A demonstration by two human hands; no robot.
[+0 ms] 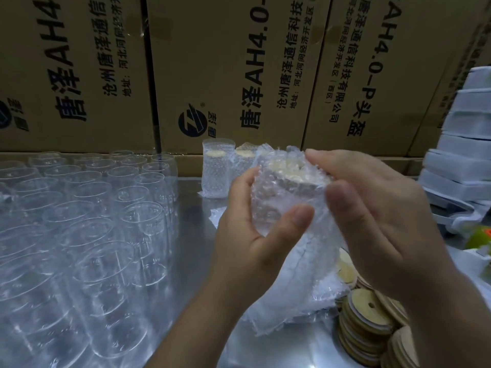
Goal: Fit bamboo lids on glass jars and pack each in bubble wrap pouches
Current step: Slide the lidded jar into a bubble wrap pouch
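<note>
One wide-angle camera rides on the person's head, looking forward and down over the table [191, 229] toward the cartons [225, 62] at the back, very near the left hand [247, 240] and right hand [377, 213] mid-frame.

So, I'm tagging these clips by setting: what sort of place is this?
Likely a warehouse packing bench: printed cardboard cartons stacked behind the metal table, rows of empty glass jars, and a pile of bamboo lids beside bubble wrap pouches.
</note>
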